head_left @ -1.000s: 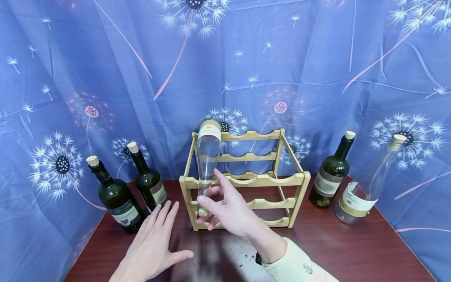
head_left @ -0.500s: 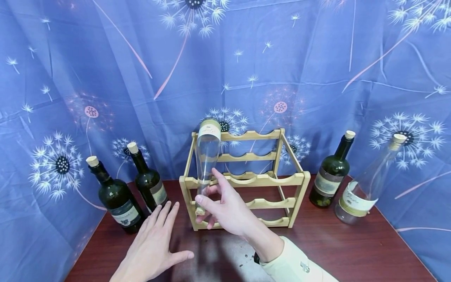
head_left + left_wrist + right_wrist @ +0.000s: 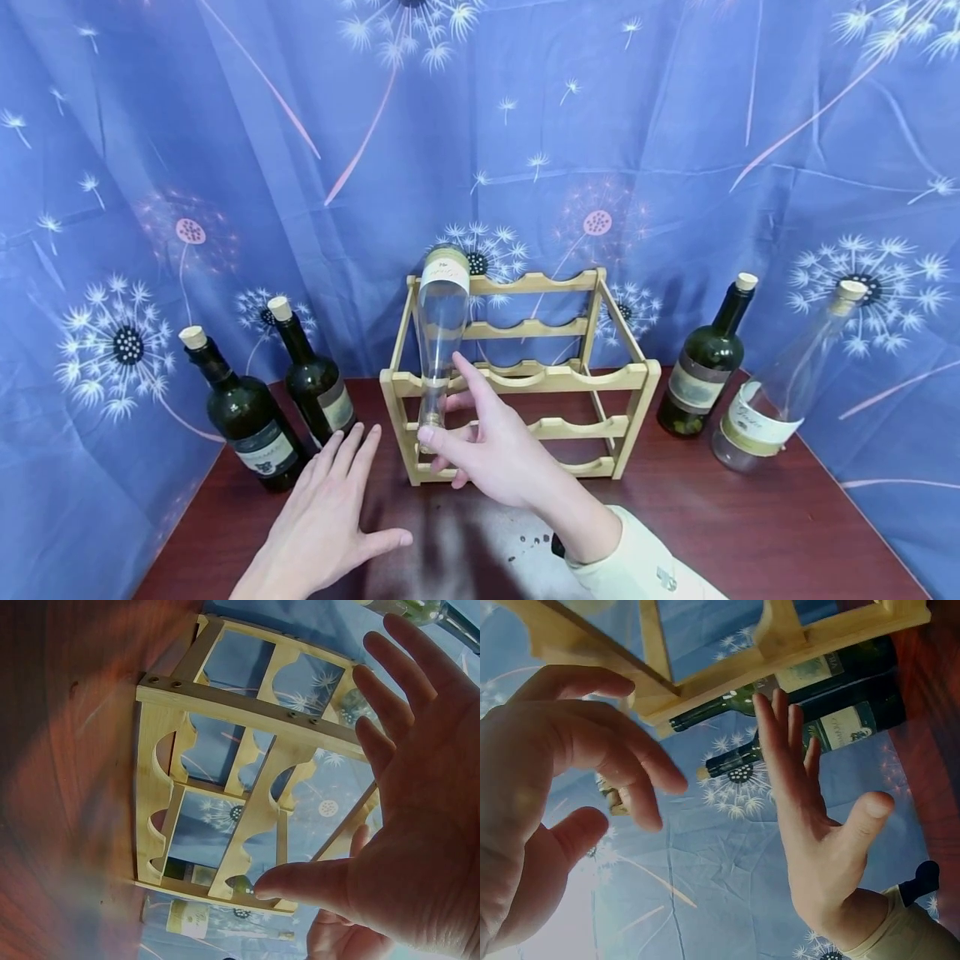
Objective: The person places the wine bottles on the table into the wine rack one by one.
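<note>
A clear glass bottle point(image 3: 442, 321) with a pale label lies on the left of the wooden wine rack's top tier point(image 3: 525, 382), its base at the back and corked neck toward me. My right hand point(image 3: 495, 450) is at that neck, fingers loosely bent and thumb overlapping the cork end in the head view. In the right wrist view the cork point(image 3: 617, 801) shows in the gap between thumb and fingers. My left hand point(image 3: 322, 517) is spread, palm down, with its fingertips in front of a dark green bottle point(image 3: 318, 387); the left wrist view shows its straight fingers.
Another dark green corked bottle point(image 3: 251, 425) stands at the far left. Right of the rack stand a green bottle point(image 3: 705, 367) and a clear bottle point(image 3: 765, 417), both corked. A blue dandelion-print curtain point(image 3: 675, 125) hangs behind the reddish-brown table point(image 3: 750, 533).
My right hand has shifted slightly right and toward me, its thumb lowering over the cork end. The bottle stays nearly in place on the rack. My left hand stays still.
</note>
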`<state>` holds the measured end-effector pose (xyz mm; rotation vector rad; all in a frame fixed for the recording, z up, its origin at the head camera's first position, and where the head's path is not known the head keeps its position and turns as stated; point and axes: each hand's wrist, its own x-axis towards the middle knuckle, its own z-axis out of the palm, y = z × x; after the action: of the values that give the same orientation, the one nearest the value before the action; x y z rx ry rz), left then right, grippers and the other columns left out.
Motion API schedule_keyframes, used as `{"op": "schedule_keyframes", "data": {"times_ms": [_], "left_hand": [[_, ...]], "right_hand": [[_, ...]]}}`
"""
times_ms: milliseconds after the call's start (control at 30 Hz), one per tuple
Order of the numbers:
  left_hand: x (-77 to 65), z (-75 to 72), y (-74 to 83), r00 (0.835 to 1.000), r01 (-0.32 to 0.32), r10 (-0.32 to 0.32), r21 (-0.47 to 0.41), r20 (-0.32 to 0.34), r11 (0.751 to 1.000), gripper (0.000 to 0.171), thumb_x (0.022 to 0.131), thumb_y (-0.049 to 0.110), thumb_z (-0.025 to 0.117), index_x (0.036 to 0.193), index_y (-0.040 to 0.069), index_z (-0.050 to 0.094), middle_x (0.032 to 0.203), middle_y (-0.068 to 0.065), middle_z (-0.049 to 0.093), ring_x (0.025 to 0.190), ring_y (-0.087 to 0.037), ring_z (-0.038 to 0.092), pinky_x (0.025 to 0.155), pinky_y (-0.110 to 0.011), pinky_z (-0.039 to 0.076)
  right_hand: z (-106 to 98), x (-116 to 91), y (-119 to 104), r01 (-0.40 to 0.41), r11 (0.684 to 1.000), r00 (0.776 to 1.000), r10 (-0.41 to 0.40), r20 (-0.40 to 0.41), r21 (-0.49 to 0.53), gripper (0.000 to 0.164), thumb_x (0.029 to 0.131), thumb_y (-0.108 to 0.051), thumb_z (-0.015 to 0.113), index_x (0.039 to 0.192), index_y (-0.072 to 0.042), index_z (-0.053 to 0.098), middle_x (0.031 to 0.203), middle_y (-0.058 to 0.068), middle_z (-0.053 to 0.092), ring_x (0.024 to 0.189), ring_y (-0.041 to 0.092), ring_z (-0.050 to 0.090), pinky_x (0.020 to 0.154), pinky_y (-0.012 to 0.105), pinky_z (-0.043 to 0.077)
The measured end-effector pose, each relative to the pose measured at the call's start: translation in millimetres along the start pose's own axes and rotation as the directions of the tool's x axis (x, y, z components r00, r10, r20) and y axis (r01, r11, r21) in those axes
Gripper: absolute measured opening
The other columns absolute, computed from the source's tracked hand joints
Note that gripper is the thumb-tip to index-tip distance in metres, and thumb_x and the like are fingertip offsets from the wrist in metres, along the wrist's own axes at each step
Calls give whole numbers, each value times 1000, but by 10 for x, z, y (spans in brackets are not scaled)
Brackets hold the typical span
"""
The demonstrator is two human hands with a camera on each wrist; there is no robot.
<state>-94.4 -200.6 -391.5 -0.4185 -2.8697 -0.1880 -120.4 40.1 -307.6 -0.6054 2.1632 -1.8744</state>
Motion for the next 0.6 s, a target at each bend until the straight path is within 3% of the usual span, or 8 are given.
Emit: {"op": "schedule_keyframes", "data": {"times_ms": [233,433,600], "left_hand": [[2,-8,9,1000,-13,13,-5,-9,1000,125,58,94,46,153,17,24,152,-15,31,139,-39,24,106,-56,26],[-3,-25,10,999,-34,34,-8,-41,999,124,59,92,48,153,16,24,151,-16,31,138,-39,25,105,-56,28],[2,-41,14,999,-29,28,-11,-30,1000,124,59,92,48,153,15,26,152,-16,30,138,-40,25,104,-57,28]], "right_hand": [[-107,-135,-25,5,978,1000,-9,-19,-209,88,84,-44,72,146,-53,9,133,2,48,62,19,66,52,37,54],[-222,-282,-124,17,965,1000,-20,-8,-263,82,84,-43,72,144,-55,18,133,-2,46,77,14,67,55,35,55],[-339,-360,-151,72,935,997,-77,1,-348,75,84,-46,70,144,-53,26,127,-7,50,83,8,66,66,31,55]]}}
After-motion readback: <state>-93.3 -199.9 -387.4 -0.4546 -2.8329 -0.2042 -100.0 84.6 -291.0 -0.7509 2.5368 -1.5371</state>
